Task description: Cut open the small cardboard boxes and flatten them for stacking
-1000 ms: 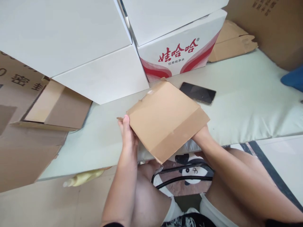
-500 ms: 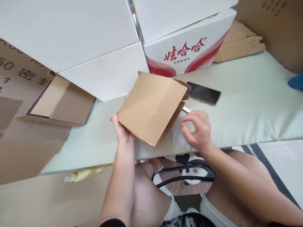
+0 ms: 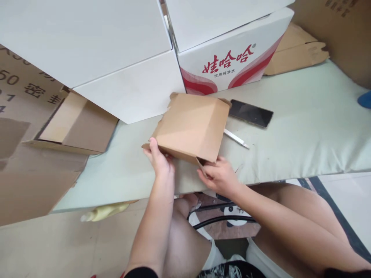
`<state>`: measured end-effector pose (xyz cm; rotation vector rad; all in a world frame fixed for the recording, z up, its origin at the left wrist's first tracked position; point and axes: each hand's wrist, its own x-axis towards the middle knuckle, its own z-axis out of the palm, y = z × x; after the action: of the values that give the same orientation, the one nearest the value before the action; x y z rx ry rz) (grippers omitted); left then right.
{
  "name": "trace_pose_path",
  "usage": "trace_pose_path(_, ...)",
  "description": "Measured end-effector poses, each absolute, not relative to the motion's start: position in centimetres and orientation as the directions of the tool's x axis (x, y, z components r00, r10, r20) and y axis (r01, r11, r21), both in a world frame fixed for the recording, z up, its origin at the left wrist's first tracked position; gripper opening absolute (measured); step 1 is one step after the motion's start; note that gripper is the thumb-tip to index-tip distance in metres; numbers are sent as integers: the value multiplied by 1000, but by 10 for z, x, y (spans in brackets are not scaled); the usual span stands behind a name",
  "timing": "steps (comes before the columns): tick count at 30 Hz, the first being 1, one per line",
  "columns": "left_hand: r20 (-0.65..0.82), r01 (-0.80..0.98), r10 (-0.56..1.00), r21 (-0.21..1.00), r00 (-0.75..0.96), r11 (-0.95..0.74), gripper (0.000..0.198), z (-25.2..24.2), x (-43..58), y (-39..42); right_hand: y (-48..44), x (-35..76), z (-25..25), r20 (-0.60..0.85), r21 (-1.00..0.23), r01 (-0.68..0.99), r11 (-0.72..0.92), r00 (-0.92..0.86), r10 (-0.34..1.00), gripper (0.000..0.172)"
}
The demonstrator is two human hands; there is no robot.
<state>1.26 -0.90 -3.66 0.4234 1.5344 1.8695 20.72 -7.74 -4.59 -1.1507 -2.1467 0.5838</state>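
A small brown cardboard box (image 3: 193,123) is tilted above the pale green cloth surface. My left hand (image 3: 160,157) is closed on its near left corner, thumb on top and the other fingers partly hidden beneath. At the near right corner, my right hand (image 3: 218,174) pinches a cardboard flap, with some fingertips hidden inside the fold. Just right of the box lies a slim white pen-like tool (image 3: 236,138), its far end covered by the cardboard. A dark smartphone (image 3: 251,113) rests on the cloth behind that tool.
White cartons (image 3: 124,92) stand stacked at the back, beside one with red lettering (image 3: 232,63). An opened brown box (image 3: 84,123) sits on the left, and folded cardboard (image 3: 301,54) at the back right. A yellowish bottle (image 3: 107,211) is below the bench's front edge (image 3: 272,177).
My right hand has moved left from free space onto the box's near right flap and closed on it. The box has turned and lowered slightly, uncovering more of the white tool.
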Motion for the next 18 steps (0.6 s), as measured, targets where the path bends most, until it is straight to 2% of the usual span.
trace_pose_path(2, -139, -256, 648, 963, -749, -89, 67, -35, 2, -9, -83, 204, -35, 252, -684, 460, 566, -579, 775, 35)
trace_pose_path(3, -105, -200, 653, 977, -750, -73, 67, -34, -5, -8, -85, 204, -29, 182, -752, 369, 547, -680, 710, 27)
trace_pose_path(5, -51, -33, 659, 999, -750, 39, 67, -32, -19, -9, -89, 209, -16, 13, -925, 174, 338, -874, 486, 12)
trace_pose_path(7, -26, 184, 667, 953, -744, 242, 70, -31, -32, -9, -89, 219, -4, -44, -999, 49, 10, -957, 288, 10)
trace_pose_path(8, -18, 285, 678, 899, -735, 333, 71, -31, -36, -9, -86, 226, 1, -23, -997, -1, -79, -952, 304, 14)
trace_pose_path(9, -13, 368, 693, 840, -721, 399, 72, -32, -39, -10, -81, 234, 3, 16, -995, -57, -87, -911, 412, 17)
trace_pose_path(10, -7, 429, 709, 792, -705, 434, 73, -32, -41, -10, -75, 242, 4, 54, -996, -83, -21, -807, 587, 19)
trace_pose_path(11, 7, 469, 724, 767, -689, 438, 74, -33, -42, -10, -67, 250, 2, 92, -995, -38, 88, -617, 781, 18)
trace_pose_path(12, 34, 492, 736, 764, -676, 417, 73, -34, -42, -10, -58, 258, -2, 139, -980, 85, 181, -361, 922, 14)
trace_pose_path(13, 79, 508, 743, 777, -665, 372, 73, -35, -42, -9, -49, 265, -7, 176, -948, 248, 199, -111, 978, 9)
trace_pose_path(14, 138, 518, 745, 799, -653, 305, 74, -36, -43, -8, -40, 272, -12, 204, -912, 377, 161, 77, 976, 14)
trace_pose_path(15, 202, 522, 747, 825, -633, 219, 74, -37, -43, -7, -33, 278, -17, 196, -892, 439, 109, 159, 968, 30)
trace_pose_path(17, 316, 500, 755, 866, -575, 19, 78, -40, -47, -4, -22, 288, -23, 72, -911, 411, 18, 118, 990, 57)
trace_pose_path(18, 357, 487, 761, 871, -542, -62, 80, -41, -50, -3, -20, 291, -24, -6, -928, 371, -18, 35, 999, 64)
